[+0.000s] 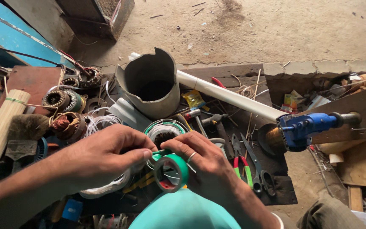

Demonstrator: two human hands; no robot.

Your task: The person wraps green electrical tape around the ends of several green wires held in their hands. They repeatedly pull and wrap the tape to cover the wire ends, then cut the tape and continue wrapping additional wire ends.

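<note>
Two bare hands meeting over a cluttered workbench point(242, 74) of dark wood. Behind them, broken grey plastic pipe section point(151, 82), standing upright with jagged rim, beside long white plastic tube point(229, 96) lying slantwise. Off to the right, blue hand-cranked winding tool point(303, 127). Left hand point(102, 157) pinching the loose end of green tape between thumb and forefinger. Right hand point(206, 163) gripping round green roll of insulating tape point(172, 171), held upright just above a teal plastic dome point(185, 212). Near the wrist, red-and-green-handled pliers point(242, 163) and grey scissors point(259, 171).
</note>
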